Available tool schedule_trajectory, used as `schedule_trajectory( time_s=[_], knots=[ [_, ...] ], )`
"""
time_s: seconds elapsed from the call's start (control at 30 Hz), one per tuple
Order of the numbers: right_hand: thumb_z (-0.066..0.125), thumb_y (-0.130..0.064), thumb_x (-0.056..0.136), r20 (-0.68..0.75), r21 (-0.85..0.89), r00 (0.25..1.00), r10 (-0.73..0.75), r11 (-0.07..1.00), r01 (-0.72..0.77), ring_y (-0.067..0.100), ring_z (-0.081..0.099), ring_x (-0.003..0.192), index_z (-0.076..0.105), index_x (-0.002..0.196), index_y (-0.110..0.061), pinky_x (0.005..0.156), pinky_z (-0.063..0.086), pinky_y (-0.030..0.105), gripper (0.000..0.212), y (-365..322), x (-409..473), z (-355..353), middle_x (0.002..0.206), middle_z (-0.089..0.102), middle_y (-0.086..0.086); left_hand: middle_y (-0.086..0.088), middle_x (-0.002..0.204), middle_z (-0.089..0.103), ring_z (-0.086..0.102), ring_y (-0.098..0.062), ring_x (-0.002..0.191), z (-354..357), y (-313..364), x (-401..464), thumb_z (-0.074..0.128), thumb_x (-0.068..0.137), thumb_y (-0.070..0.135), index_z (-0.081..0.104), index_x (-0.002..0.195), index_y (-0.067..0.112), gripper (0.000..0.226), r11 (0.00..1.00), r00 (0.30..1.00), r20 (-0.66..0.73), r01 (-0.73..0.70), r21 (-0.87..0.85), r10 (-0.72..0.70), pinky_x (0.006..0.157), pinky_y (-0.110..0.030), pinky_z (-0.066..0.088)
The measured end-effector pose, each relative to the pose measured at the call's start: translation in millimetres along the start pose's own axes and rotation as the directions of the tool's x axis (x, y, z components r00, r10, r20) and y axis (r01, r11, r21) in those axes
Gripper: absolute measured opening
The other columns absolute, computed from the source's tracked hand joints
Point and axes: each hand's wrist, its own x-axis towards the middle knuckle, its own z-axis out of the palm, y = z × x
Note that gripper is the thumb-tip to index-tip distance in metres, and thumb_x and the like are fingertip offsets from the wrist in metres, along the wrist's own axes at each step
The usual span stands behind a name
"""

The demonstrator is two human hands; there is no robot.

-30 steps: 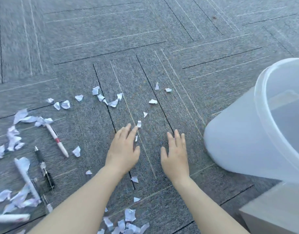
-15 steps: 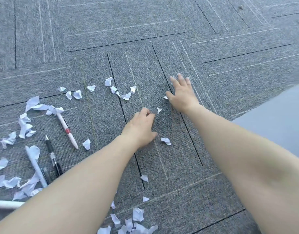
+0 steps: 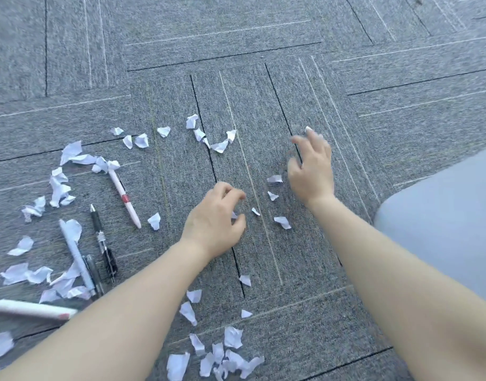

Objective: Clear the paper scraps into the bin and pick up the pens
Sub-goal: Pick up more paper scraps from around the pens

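**Scraps gathered on the carpet beside the pens**

Head view: The left hand (image 3: 215, 221) is seen low over the grey carpet (image 3: 263, 78), its fingers curled and a small paper scrap (image 3: 234, 215) pinched at their tips. Just right of that hand, four loose scraps (image 3: 282, 222) are scattered. Beyond these, the right hand (image 3: 311, 171) is blurred, its fingers bent; whether the white scrap (image 3: 308, 129) at its fingertips is gripped cannot be told. Left of the left hand, a white pen (image 3: 124, 195) and a black pen (image 3: 103, 240) lie among many scraps. Right of the right hand, the pale bin (image 3: 442, 215) is seen at the frame edge.
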Motion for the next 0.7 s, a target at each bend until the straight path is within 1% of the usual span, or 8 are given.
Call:
schedule_trajectory(
  time_s=[0.07, 0.13, 0.3, 0.43, 0.53, 0.6, 0.67, 0.7],
  knots=[
    [0.045, -0.027, 0.097, 0.114, -0.072, 0.99, 0.087, 0.994, -0.079, 0.026, 0.0, 0.151, 0.029, 0.151, -0.026, 0.12, 0.008, 0.044, 0.057, 0, 32, -3, 0.164, 0.008, 0.003, 0.005, 0.131, 0.04, 0.043, -0.013, 0.113, 1, 4, 5, 0.055, 0.086, 0.039, 0.043, 0.133, 0.026, 0.05, 0.998, 0.999, 0.037, 0.015, 0.061, -0.017, 0.093, -0.034, 0.046],
    [0.043, -0.032, 0.099, 0.21, -0.118, 0.974, 0.086, 0.991, -0.062, 0.025, -0.001, 0.151, 0.022, 0.154, -0.023, 0.12, 0.007, 0.043, 0.06, 1, 51, -5, 0.165, 0.006, 0.003, 0.005, 0.135, 0.037, 0.037, -0.016, 0.12, 3, 10, 11, 0.057, 0.086, 0.038, 0.039, 0.138, 0.026, 0.056, 0.996, 0.995, 0.09, 0.026, 0.089, -0.035, 0.1, -0.037, 0.041],
    [0.045, -0.015, 0.098, 0.275, -0.065, 0.953, -0.126, 0.987, 0.149, 0.016, 0.025, 0.145, 0.04, 0.146, -0.013, 0.119, 0.025, 0.043, 0.049, -5, 15, 6, 0.157, 0.031, -0.001, 0.001, 0.112, 0.046, 0.046, -0.019, 0.106, 7, 16, 13, 0.05, 0.086, 0.001, 0.058, 0.117, 0.017, 0.035, 0.999, 0.994, 0.101, 0.032, 0.021, -0.034, 0.089, -0.035, 0.044],
    [0.048, -0.009, 0.096, 0.283, 0.046, 0.903, -0.324, 0.945, 0.325, 0.016, 0.039, 0.138, 0.054, 0.136, -0.009, 0.115, 0.034, 0.039, 0.04, 0, -71, 7, 0.145, 0.05, 0.002, 0.004, 0.097, 0.053, 0.053, -0.017, 0.096, 7, 2, -4, 0.046, 0.087, 0.001, 0.066, 0.094, 0.017, 0.027, 1.0, 0.993, 0.119, -0.002, -0.014, 0.004, 0.085, -0.036, 0.046],
    [0.05, -0.012, 0.094, 0.226, 0.161, 0.879, -0.421, 0.906, 0.392, 0.015, 0.049, 0.13, 0.061, 0.129, -0.013, 0.109, 0.042, 0.041, 0.036, 2, -111, 6, 0.135, 0.059, 0.0, 0.004, 0.1, 0.055, 0.051, -0.013, 0.097, 5, -10, -26, 0.048, 0.088, 0.006, 0.065, 0.102, 0.017, 0.025, 0.999, 1.0, -0.015, -0.008, -0.049, 0.007, 0.083, -0.032, 0.048],
    [0.049, -0.023, 0.094, 0.147, 0.116, 0.942, -0.302, 0.951, 0.286, 0.017, 0.035, 0.141, 0.056, 0.134, -0.02, 0.117, 0.027, 0.04, 0.041, 3, -104, 10, 0.146, 0.048, -0.002, 0.003, 0.116, 0.054, 0.046, -0.013, 0.108, 5, -18, -36, 0.05, 0.087, 0.009, 0.06, 0.118, 0.018, 0.034, 1.0, 0.994, -0.104, 0.023, -0.015, -0.024, 0.092, -0.029, 0.044],
    [0.044, -0.036, 0.096, 0.158, -0.013, 0.981, -0.111, 0.993, 0.115, 0.018, 0.009, 0.15, 0.042, 0.145, -0.028, 0.121, 0.011, 0.041, 0.05, 2, -92, 14, 0.16, 0.026, -0.004, 0.001, 0.14, 0.044, 0.036, -0.017, 0.129, 6, -20, -41, 0.048, 0.087, 0.011, 0.047, 0.136, 0.02, 0.05, 0.998, 0.999, -0.045, 0.033, 0.051, -0.031, 0.109, -0.036, 0.033],
    [0.042, -0.039, 0.098, 0.208, -0.061, 0.974, -0.091, 0.992, 0.106, 0.017, 0.001, 0.151, 0.035, 0.149, -0.028, 0.122, 0.006, 0.042, 0.053, 0, -91, 18, 0.162, 0.018, -0.005, 0.001, 0.148, 0.037, 0.029, -0.019, 0.136, 7, -19, -41, 0.046, 0.087, 0.011, 0.041, 0.141, 0.019, 0.055, 0.997, 1.0, 0.009, 0.004, 0.08, -0.005, 0.114, -0.038, 0.026]
  ],
)
